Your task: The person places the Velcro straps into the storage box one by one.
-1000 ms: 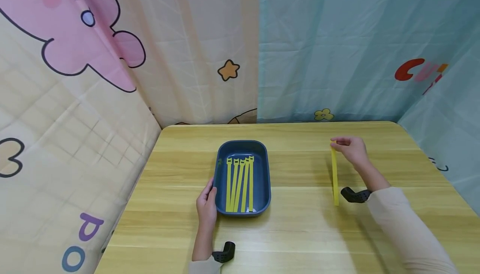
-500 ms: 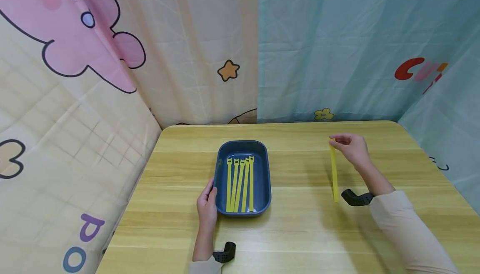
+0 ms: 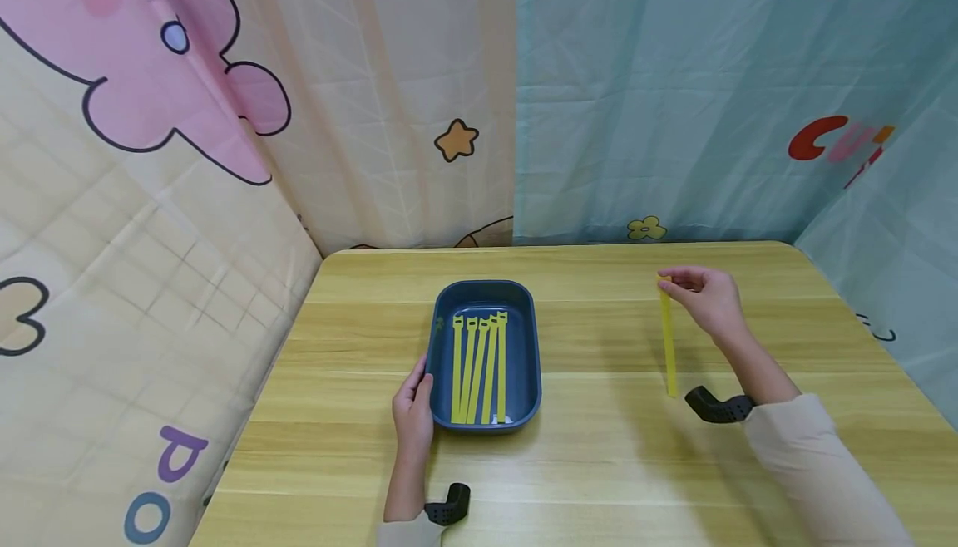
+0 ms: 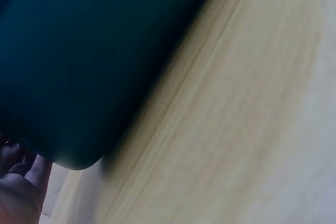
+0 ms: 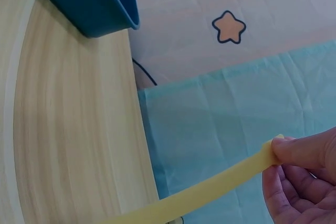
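On the table, a dark blue rectangular tray (image 3: pixel 485 428) holds several yellow hook-and-loop cable ties (image 3: pixel 458 372), laid lengthwise side by side with their slotted heads at the far end. My left hand (image 3: pixel 413 414) grips the tray's left wall, thumb near the rim. In the left wrist view the tray's outer side (image 4: pixel 89 66) fills much of the picture, and part of the left hand (image 4: pixel 21 182) shows below it. Off to the right, my right hand (image 3: pixel 707 298) pinches one yellow cable tie (image 3: pixel 669 347) between thumb and fingers by its top end. It hangs down nearly straight.
A wood-grain table (image 3: pixel 584 464) carries the tray. Printed curtains (image 3: pixel 644 73) stand behind the table's far edge and along both sides. A black wrist-worn device (image 3: pixel 718 406) sits on the right wrist, another black device (image 3: pixel 449 505) on the left.
My right hand has risen slightly, lifting the lower end of the cable tie, while its wrist and forearm shifted a little right and nearer. The left hand and tray stay in place.
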Motion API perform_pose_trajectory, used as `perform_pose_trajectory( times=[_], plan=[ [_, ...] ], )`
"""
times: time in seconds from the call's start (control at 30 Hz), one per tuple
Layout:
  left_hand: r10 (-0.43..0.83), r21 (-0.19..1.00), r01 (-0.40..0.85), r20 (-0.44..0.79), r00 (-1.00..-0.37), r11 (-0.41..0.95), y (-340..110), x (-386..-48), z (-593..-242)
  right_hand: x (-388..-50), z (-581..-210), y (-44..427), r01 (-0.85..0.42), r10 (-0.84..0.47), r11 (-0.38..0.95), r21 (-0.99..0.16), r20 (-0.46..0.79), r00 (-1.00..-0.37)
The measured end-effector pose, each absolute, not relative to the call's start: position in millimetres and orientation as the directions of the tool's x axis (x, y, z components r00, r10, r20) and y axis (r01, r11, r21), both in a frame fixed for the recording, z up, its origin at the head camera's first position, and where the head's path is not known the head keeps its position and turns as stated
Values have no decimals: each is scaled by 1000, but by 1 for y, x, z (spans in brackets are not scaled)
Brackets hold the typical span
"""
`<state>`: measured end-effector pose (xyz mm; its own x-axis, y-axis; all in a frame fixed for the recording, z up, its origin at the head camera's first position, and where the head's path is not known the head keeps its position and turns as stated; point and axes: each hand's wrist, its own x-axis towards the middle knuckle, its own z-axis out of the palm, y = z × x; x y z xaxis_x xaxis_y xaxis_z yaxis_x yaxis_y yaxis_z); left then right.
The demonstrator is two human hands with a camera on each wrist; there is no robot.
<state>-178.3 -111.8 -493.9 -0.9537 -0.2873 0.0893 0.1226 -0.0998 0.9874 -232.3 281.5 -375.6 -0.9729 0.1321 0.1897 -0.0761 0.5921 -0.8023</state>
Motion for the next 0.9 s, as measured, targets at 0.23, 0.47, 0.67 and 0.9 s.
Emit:
perform_pose_trajectory(
  times=[0.23,0.47,0.67,0.9],
  plan=[
    [-286,990,126,103,-953,-65,-111,-177,-493,-225,-366,275,-106,120,579,-809,213,-970],
    [-281,991,124,103,-954,-58,-111,-176,-493,-221,-357,262,-151,123,521,-840,249,-961],
    [-283,991,126,108,-953,-47,-112,-176,-493,-222,-356,251,-201,137,455,-867,292,-947],
    [-280,992,115,96,-955,-51,-112,-176,-492,-225,-354,238,-248,143,398,-883,327,-934]
  ],
)
